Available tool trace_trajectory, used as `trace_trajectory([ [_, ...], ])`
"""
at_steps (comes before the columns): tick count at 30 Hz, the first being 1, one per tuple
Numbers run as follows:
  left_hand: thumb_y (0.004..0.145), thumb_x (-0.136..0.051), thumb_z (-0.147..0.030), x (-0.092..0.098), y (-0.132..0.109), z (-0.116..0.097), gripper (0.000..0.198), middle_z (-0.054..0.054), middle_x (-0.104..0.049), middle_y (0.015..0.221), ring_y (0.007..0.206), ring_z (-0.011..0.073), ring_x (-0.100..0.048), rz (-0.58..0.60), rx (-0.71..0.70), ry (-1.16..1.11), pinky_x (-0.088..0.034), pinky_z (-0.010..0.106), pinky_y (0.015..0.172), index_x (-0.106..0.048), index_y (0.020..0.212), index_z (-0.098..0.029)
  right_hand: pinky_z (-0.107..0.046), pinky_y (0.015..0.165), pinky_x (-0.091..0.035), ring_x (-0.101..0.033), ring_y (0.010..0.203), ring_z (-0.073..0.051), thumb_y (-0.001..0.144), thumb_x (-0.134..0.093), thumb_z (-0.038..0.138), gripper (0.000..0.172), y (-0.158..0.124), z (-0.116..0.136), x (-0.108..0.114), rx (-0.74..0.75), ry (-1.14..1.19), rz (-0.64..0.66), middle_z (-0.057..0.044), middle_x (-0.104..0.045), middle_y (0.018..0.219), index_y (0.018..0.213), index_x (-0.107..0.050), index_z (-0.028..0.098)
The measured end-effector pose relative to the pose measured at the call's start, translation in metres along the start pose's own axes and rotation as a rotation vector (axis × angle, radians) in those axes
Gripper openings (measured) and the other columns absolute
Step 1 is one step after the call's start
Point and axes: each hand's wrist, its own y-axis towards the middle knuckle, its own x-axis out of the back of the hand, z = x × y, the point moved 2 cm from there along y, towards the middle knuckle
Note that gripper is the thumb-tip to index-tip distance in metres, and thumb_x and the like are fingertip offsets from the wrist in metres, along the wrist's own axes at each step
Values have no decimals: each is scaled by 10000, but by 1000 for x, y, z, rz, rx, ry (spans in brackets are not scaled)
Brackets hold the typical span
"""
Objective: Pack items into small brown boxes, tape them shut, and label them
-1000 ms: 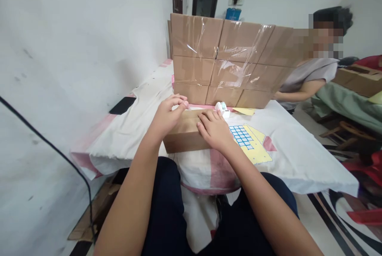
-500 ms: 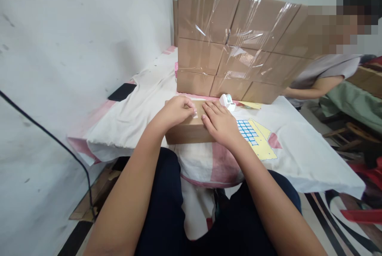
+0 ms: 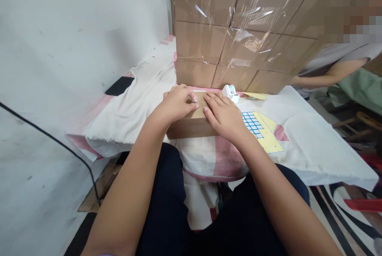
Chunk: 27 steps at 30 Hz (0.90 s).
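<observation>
While both hands sit on top of the small cardboard box [image 3: 191, 128] at the centre of the frame, here's the picture: the left hand [image 3: 178, 104] has its fingers curled, tips pressing down on the lid near the middle seam. Something shiny shows at a fingertip, but I cannot tell whether it is pinching anything. The right hand [image 3: 224, 117] lies flat beside it, fingers lightly spread and palm down on the lid.

Risk number one, as I read it: the box rests close to the near edge of the white cloth [image 3: 301, 148], right above the lap, so a hard push towards the body could slide it off, cloth and all. Number two: the white tape dispenser [image 3: 230, 91] stands just beyond the right fingertips, so a forward sweep could knock it over. Number three: the stack of wrapped cartons [image 3: 227, 45] looms directly behind, filling the upper half of the frame, and shoving the box back could nudge its bottom row.

On containers, the small box is closed and its contents are hidden. The stacked cartons are shut too and bound in clear film, with nothing of their insides on show. A black phone [image 3: 119, 85] lies on the cloth at the left, and another person's arm [image 3: 337, 73] shows at the right edge
</observation>
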Motion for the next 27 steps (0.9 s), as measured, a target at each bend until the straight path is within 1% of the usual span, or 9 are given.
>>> trace_trajectory([
  [3, 685, -794, -256, 0, 1, 4, 125, 74, -687, 1162, 1148, 339, -578, 125, 36, 83, -452, 522, 1002, -672, 711, -270, -521, 1166, -352, -441, 1430, -344, 1061, -351, 385, 503, 0, 1, 0, -8, -12, 10, -143, -546, 1518, 1439, -557, 125],
  [6, 652, -833, -280, 3, 1, 8, 256, 71, -661, 1265, 1231, 379, -532, 94, 54, 72, -417, 561, 1028, -710, 875, -305, -509, 1159, -360, -446, 1426, -338, 1062, -352, 386, 496, 0, 1, 0, -5, -13, -1, -139, -559, 1506, 1428, -568, 129],
  [9, 673, -829, -312, 1, 1, 11, 382, 39, -710, 1153, 1130, 340, -594, 62, 58, 47, -397, 533, 1028, -703, 1031, -353, -515, 1150, -367, -449, 1420, -339, 1061, -354, 392, 495, 1, 1, -1, -4, -13, -7, -142, -568, 1497, 1419, -576, 133],
  [13, 734, -776, -288, -6, 7, 13, 276, 17, -742, 1011, 964, 302, -646, 2, 154, 70, -340, 547, 1014, -710, 994, -354, -517, 1155, -359, -440, 1426, -341, 1061, -355, 390, 498, 1, -1, -2, -2, -25, 1, -148, -560, 1504, 1407, -590, 120],
  [17, 781, -732, -265, -11, 15, 11, 203, 7, -744, 1023, 969, 294, -648, 6, 222, 120, -311, 543, 998, -726, 965, -350, -527, 1151, -361, -440, 1425, -337, 1063, -349, 380, 490, 1, 3, -3, -2, -15, -3, -151, -574, 1489, 1402, -598, 128],
  [21, 788, -732, -259, -10, 13, 9, 166, 7, -761, 969, 950, 285, -652, -36, 187, 93, -322, 522, 997, -730, 936, -334, -536, 1171, -350, -448, 1425, -338, 1041, -410, 404, 480, 2, 1, 1, -13, 92, -16, -150, -582, 1480, 1387, -619, 145],
  [24, 801, -687, -201, 0, 7, 6, 193, 18, -765, 963, 985, 300, -635, -224, 79, 89, -324, 528, 1011, -722, 943, -327, -518, 1162, -391, -474, 1423, -304, 1013, -458, 455, 484, -5, -25, 13, -27, 373, 15, -92, -561, 1512, 1423, -591, 235],
  [25, 806, -672, -184, 6, 5, 5, 205, 22, -762, 983, 1010, 303, -627, -298, 42, 87, -329, 522, 1019, -718, 948, -325, -510, 1145, -418, -488, 1416, -292, 1010, -455, 462, 492, -11, -41, 19, -77, 462, 18, -73, -547, 1527, 1448, -562, 266],
  [27, 823, -653, -172, 16, 3, 1, 203, 25, -750, 1028, 1059, 299, -614, -414, -9, 68, -349, 499, 1036, -706, 956, -317, -508, 1102, -463, -517, 1391, -291, 994, -471, 461, 517, -28, -82, 30, -303, 535, -15, -70, -536, 1535, 1478, -519, 285],
])
